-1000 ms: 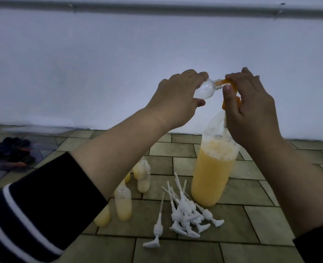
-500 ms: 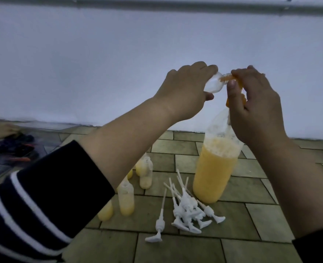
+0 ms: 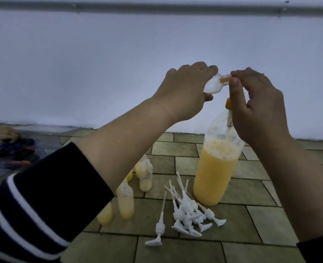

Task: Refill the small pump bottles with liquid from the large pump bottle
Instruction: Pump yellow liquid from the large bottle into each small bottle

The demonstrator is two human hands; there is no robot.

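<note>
A large clear bottle (image 3: 215, 173) of orange-yellow liquid stands on the tiled floor, foam on top. My right hand (image 3: 255, 105) grips its orange pump head (image 3: 228, 103), fingers curled over the nozzle. My left hand (image 3: 183, 90) holds a small clear bottle (image 3: 81, 85) tilted sideways, its neck against the pump's orange spout (image 3: 225, 79). Several small bottles (image 3: 126, 204) partly filled with yellow liquid stand uncapped on the floor under my left forearm.
A heap of white pump tops (image 3: 187, 211) with long dip tubes lies on the tiles in front of the large bottle. At far left another person's hand (image 3: 3, 132) reaches over dark items. A white wall rises close behind.
Both hands and the small bottle have stayed at the pump spout. The view has shifted slightly, and a person's hand has come into view at far left.
</note>
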